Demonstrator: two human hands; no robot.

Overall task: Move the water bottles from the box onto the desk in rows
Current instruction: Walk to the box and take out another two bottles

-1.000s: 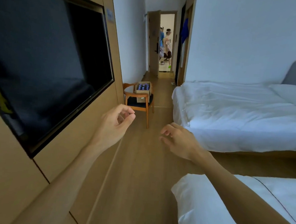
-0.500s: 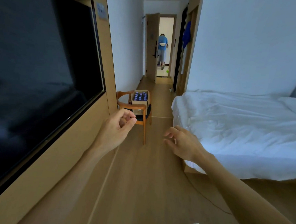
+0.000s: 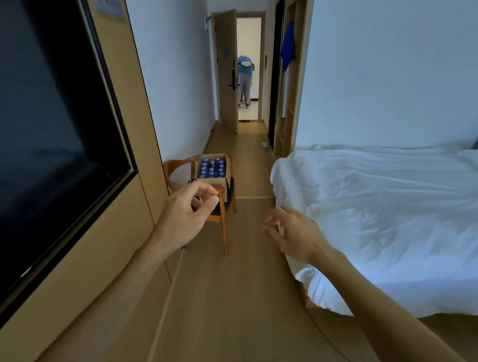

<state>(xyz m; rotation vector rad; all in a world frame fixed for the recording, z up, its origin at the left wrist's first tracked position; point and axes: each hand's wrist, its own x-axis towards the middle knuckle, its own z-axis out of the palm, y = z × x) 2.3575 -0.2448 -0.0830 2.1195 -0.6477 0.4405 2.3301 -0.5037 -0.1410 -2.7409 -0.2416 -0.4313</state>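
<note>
My left hand [image 3: 184,219] is raised in front of me with the fingers loosely curled, the thumb tip close to the forefinger; it holds nothing. My right hand [image 3: 296,233] is also in the air, the fingers relaxed and a little apart, touching nothing.

The box [image 3: 212,172] stands on the seat of a wooden chair [image 3: 222,221] ahead of me, partly behind my left hand. The bottles [image 3: 211,168] are in it, upright in rows, only their blue caps showing. Both hands are well apart from the box.

On my right is a bed [image 3: 382,216] with white sheets, on my left a wooden wall with a dark screen [image 3: 41,129]. The floor [image 3: 225,318] is wooden. At the far end a door [image 3: 227,69] stands open, and a person [image 3: 244,81] in a blue shirt is in the doorway. A blue garment [image 3: 288,45] hangs on the right.
</note>
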